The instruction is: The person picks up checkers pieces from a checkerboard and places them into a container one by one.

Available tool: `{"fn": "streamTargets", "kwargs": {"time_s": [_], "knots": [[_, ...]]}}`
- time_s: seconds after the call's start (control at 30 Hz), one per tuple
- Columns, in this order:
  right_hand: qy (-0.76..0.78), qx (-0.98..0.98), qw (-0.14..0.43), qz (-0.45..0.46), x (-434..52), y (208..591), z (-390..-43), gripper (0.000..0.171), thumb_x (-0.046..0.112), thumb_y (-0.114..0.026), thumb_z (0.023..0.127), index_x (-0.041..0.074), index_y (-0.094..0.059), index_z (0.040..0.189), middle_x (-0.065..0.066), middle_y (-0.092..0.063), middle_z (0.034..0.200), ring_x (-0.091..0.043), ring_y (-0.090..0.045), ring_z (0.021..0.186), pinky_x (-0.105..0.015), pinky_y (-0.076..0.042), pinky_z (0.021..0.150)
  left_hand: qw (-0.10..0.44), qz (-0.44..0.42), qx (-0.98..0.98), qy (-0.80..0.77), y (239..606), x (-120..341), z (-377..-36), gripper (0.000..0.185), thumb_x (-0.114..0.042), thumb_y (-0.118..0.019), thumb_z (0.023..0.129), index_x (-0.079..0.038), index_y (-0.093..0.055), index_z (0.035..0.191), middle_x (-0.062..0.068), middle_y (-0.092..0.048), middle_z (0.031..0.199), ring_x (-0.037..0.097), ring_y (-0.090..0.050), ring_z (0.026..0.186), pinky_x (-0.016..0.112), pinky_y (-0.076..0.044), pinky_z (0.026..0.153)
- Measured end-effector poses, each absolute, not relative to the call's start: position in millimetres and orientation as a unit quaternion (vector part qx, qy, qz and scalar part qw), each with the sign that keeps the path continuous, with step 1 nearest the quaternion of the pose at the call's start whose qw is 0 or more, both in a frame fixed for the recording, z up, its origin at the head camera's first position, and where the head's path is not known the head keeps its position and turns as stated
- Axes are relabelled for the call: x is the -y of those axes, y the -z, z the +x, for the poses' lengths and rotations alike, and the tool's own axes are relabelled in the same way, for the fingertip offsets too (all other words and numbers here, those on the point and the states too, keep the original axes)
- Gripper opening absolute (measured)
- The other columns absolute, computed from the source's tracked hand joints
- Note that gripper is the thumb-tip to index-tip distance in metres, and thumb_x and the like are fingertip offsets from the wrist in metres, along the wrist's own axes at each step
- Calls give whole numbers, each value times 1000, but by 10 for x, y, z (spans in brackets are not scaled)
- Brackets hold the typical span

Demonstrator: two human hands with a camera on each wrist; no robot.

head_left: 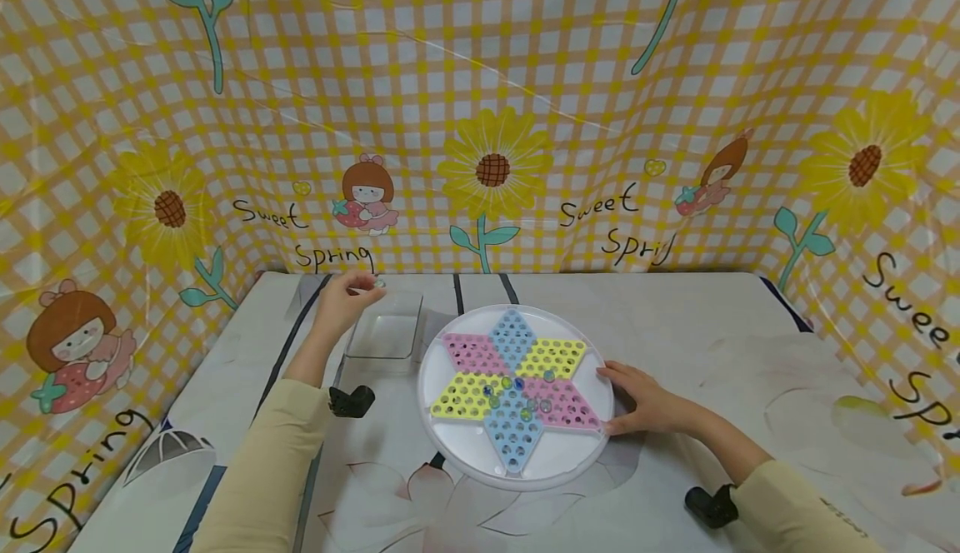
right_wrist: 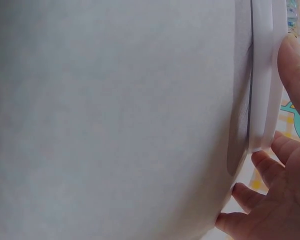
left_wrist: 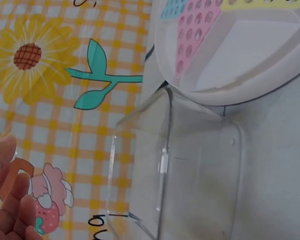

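My left hand point(head_left: 345, 299) pinches a small clear glass marble point(head_left: 380, 284) between thumb and fingertips, raised over the back left corner of a transparent plastic box point(head_left: 378, 357). In the left wrist view only the fingertips point(left_wrist: 10, 148) show, beside the box. A round white Chinese checkers board point(head_left: 459, 445) has a star of pink, yellow and blue hole sections, with several marbles point(head_left: 527, 413) around its middle. At the board's right edge rests my right hand point(head_left: 641, 399), fingers spread along the rim and thumb nearer me.
Black straps with small black mounts point(head_left: 352, 401) sit at both wrists. A checked cloth with sunflowers point(head_left: 492, 170) hangs behind and at both sides of the table point(head_left: 675, 311). The box stands just left of the board.
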State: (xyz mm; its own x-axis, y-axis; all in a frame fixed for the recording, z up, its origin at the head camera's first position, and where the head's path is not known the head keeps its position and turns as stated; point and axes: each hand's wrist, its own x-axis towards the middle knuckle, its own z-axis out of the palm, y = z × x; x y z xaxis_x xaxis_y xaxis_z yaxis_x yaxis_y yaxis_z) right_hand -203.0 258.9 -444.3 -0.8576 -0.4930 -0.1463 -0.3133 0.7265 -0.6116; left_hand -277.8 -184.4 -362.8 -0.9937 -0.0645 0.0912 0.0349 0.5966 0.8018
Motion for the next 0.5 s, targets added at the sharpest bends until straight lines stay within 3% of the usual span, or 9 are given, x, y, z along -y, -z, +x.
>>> {"fn": "streamTargets", "kwargs": {"time_s": [0.17, 0.5], "knots": [[298, -916, 148, -224, -2586, 4433, -2028, 87, 33, -76, 71, -10, -32, 134, -37, -21, 139, -56, -15, 125, -71, -19, 93, 52, 16, 883, 466, 3713, 1897, -2794, 33, -26, -64, 86, -3, -59, 109, 13, -56, 110, 25, -50, 95, 31, -42, 72], [306, -912, 154, -225, -2592, 4431, -2018, 87, 32, -76, 72, -9, -31, 135, -36, -18, 140, -56, -13, 125, -72, -18, 92, 24, 50, 860, 508, 3928, 2025, -2843, 33, -19, -62, 87, 2, -56, 112, 3, -51, 87, 16, -44, 80, 27, -37, 68]]}}
